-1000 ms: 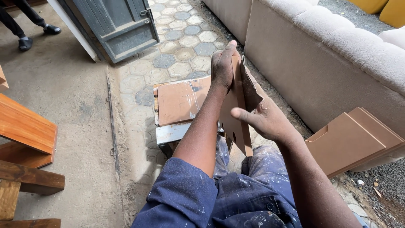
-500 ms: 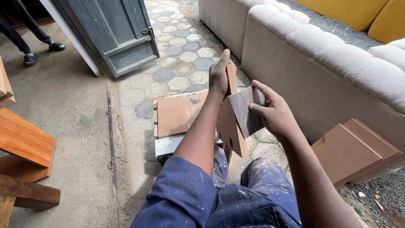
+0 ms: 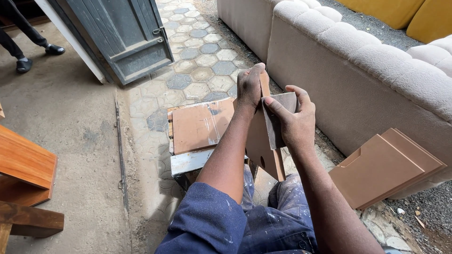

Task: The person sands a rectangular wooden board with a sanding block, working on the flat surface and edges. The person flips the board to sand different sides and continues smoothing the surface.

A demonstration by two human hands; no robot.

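Head view: left hand [image 3: 249, 87] grips upright board [image 3: 261, 141]; right hand [image 3: 294, 120] clasps sandpaper [image 3: 278, 117] against it.

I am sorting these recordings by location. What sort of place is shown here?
Probably an outdoor furniture workshop. A beige sofa stands on the paved ground, cut brown boards lean against it, and the left hand and right hand work a board with sandpaper.

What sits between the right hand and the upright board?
Only a dark sanding sheet: the right hand presses it against the brown board, which the left hand grips at the top edge. Nothing else visible intervenes.
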